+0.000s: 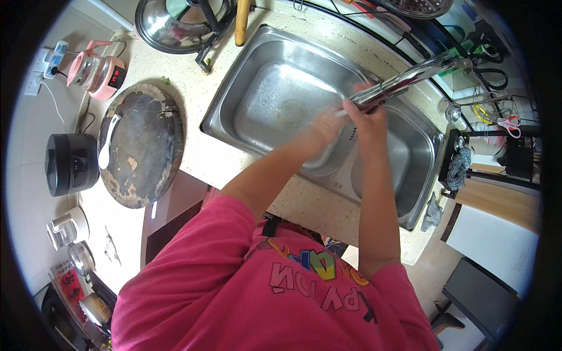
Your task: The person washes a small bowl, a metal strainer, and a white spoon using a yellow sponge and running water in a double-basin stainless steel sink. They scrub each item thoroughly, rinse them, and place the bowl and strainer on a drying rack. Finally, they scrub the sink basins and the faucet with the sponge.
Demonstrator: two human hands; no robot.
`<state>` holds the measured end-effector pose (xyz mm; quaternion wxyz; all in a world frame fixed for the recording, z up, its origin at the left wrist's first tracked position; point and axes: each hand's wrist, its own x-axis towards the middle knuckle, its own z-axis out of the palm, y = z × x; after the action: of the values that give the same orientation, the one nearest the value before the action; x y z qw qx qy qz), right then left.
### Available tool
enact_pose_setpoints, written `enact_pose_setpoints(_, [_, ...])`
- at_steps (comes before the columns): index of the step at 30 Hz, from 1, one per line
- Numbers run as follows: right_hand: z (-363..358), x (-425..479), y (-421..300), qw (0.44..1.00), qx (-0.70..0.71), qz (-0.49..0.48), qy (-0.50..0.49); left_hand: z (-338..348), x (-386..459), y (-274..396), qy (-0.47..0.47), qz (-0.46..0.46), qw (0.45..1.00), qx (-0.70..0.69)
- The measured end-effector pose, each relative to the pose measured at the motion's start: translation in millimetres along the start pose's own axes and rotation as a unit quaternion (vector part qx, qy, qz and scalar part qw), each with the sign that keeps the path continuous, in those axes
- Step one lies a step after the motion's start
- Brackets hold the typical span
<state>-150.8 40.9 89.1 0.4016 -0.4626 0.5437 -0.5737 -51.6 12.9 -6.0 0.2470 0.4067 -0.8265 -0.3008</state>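
Note:
Blurred by motion, my left hand (pixel 327 125) is over the large basin of the stainless steel double sink (pixel 281 96). My right hand (pixel 371 118) is at the end of the chrome faucet (pixel 390 85), which partly hides it; its thumb shows beside the spout. Some blurred fingertips show on the spout's far side. A small pale streak lies between the hands at the spout's mouth; whether it is water or an object is unclear. Whether either hand grips anything cannot be made out.
Left of the sink, a white spoon (pixel 107 142) rests on a round, worn chopping board (pixel 140 175). Beyond stand a pink electric kettle (pixel 105 77) and a black container (pixel 72 164). A glass lid (pixel 175 26) is behind; a grey cloth (pixel 432 213) lies at the right edge.

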Motion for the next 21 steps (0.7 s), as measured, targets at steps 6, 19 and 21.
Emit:
enact_pose_setpoints(6, [-0.8,10.6,-57.0,0.994,-0.101,0.035,-0.034,-31.3,1.8,5.3,-0.169,0.091,0.930,0.313])
enact_pose_setpoints(19, [-23.4,49.6,44.5,0.869,-0.447,-0.192,0.091,-92.5,-146.8,-82.8,-0.053,-0.210,0.966,0.142])
enact_pose_setpoints(21, [-18.0,69.0,33.1,0.868,-0.434,-0.209,0.120,-96.7,-147.8,-68.4,-0.004,-0.220,0.966,0.138])
